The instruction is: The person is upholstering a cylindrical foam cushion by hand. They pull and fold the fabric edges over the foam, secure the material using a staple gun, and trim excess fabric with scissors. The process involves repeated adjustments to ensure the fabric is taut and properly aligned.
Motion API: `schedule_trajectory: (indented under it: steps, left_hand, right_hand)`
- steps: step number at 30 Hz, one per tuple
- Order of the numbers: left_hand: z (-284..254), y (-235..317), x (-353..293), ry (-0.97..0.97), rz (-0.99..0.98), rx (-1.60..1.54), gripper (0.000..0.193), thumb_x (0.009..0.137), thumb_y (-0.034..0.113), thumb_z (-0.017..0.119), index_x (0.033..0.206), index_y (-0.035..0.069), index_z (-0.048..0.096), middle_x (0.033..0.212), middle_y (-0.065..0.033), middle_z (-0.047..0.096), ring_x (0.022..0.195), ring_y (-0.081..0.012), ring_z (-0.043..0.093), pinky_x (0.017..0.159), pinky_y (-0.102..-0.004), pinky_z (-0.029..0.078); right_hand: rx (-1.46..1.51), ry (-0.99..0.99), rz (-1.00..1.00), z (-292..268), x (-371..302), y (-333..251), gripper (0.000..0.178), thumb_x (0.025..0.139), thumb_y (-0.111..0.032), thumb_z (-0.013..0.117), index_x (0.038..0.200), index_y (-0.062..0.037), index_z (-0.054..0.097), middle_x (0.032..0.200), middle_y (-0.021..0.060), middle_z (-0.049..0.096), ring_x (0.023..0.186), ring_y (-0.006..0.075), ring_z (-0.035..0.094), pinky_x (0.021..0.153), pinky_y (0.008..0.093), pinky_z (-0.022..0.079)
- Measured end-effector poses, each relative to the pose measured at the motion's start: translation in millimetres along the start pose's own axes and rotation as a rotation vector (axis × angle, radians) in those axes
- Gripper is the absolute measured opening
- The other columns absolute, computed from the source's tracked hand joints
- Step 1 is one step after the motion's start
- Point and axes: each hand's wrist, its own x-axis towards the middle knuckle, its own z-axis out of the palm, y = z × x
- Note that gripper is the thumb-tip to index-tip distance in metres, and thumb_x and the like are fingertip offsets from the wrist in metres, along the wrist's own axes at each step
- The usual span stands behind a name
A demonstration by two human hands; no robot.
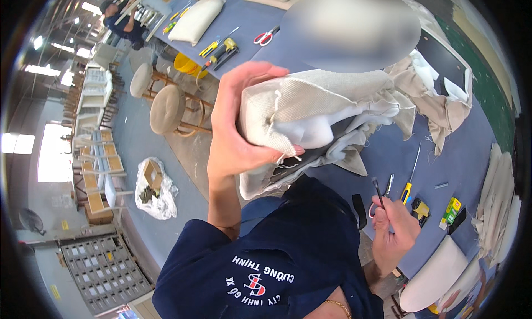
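Head view: left grip (230, 125) around cushion (318, 94), right grip (394, 230) around tool (378, 192), cardboard (152, 175) in bag (159, 209)

The person's two hands (226, 128) (394, 230) are in view. Two round padded stools (167, 109) (142, 80), two yellow-and-black staple guns (226, 49) (421, 209), one white plastic bag (163, 201) and one green-and-yellow box (451, 211) show.

The upper oval (352, 28) is blurred, and the right hand (392, 230) hides part of the dark tool (378, 190)

From head height, one wide fisheye view looks down at the nearby worktable (388, 158).
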Motion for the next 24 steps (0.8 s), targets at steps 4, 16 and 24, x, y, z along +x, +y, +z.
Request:
schedule_trajectory:
  steps: [4,16,24]
  left_hand:
    - [-4,25,-15,0.053,0.057,0.200,0.069,0.058,0.011,0.091,0.121,-0.001,0.063,0.123,-0.0174,0.065,0.109,-0.0266,0.067,0.095,-0.0379,0.052]
    - [9,45,-10,0.152,0.071,0.377,0.016,0.084,0.004,0.078,0.092,-0.003,0.067,0.100,-0.0146,0.075,0.102,-0.0320,0.069,0.089,-0.0400,0.053]
    - [1,48,9,0.179,-0.312,0.177,0.021,0.094,0.015,0.074,0.097,-0.005,0.072,0.099,-0.0040,0.072,0.085,-0.0074,0.061,0.078,-0.0240,0.048]
  right_hand:
    - [0.060,-0.009,-0.097,11,19,9,0.012,0.089,-0.010,0.077,0.096,-0.0005,0.074,0.067,0.0092,0.054,0.055,0.0202,0.051,0.051,0.0319,0.035]
    - [0.066,-0.104,-0.300,52,69,-3,0.010,0.089,-0.012,0.077,0.092,-0.0048,0.071,0.064,0.0069,0.054,0.052,0.0234,0.052,0.049,0.0344,0.039]
    - [0.377,-0.135,0.004,51,59,6,0.009,0.093,-0.007,0.070,0.095,0.0013,0.069,0.067,0.0023,0.058,0.054,0.0078,0.046,0.050,0.0245,0.034]
